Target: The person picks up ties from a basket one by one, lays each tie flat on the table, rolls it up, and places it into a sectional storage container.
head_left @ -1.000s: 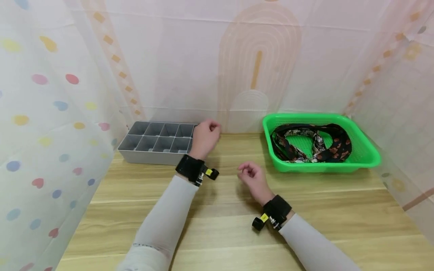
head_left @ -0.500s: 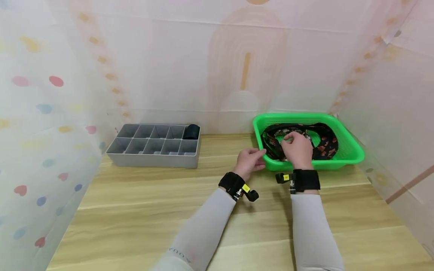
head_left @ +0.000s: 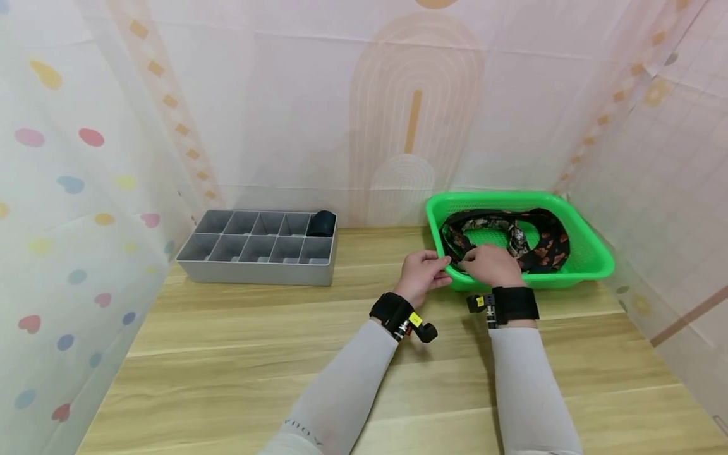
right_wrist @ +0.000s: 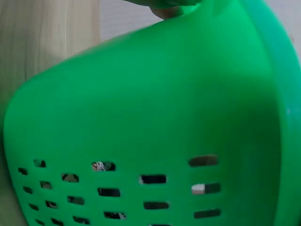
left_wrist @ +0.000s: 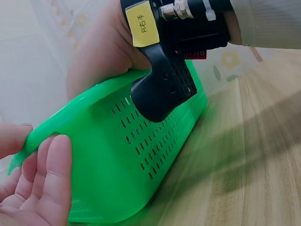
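My left hand (head_left: 422,276) pinches the rim of a green plastic basket (head_left: 594,249) at its front left corner. In the left wrist view, the thumb lies over the rim and the fingers (left_wrist: 57,160) are curled beneath it. My right hand (head_left: 493,265) reaches over the front rim into that same corner, its fingertips down beside the cloth. Dark floral cloth bands (head_left: 552,243) lie looped in the basket. The wall of the basket fills the right wrist view and hides the right fingers, so I cannot tell whether they grip the cloth.
A grey divided box (head_left: 256,273) stands at the back left of the wooden table (head_left: 239,354). One dark rolled item (head_left: 321,224) sits in its back right compartment. Patterned curtains (head_left: 307,114) close off the back and sides.
The left hand has gone from the grey box to the basket's rim, uncovering the dark rolled item. The right hand has moved into the basket, then lower toward its front left corner.
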